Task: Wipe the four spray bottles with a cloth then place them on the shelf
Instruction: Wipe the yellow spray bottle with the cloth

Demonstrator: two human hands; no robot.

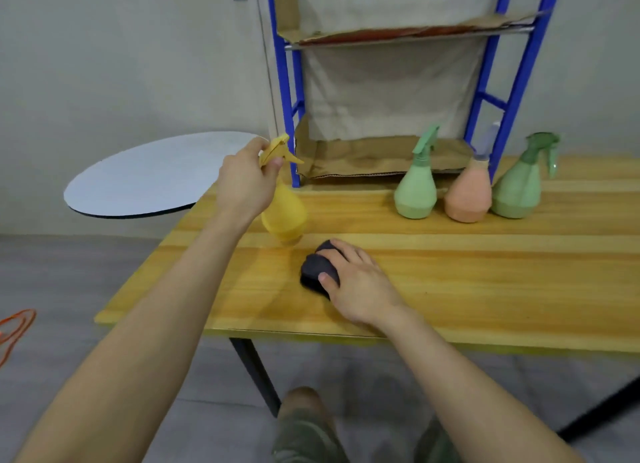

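Yellow bottle (284,216) in left hand (242,185).

The shelf (398,41) runs off the top edge — right hand (358,284) hides half the cloth (313,267).

Three spray bottles (468,199) in row at right on surface (485,272), before shelf (287,116); cloth (317,270) nearer front; fourth bottle (284,216) left-behind cloth.

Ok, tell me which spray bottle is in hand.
The yellow plastic spray bottle, gripped near its top by the left hand; the two green ones and the orange one stand untouched.
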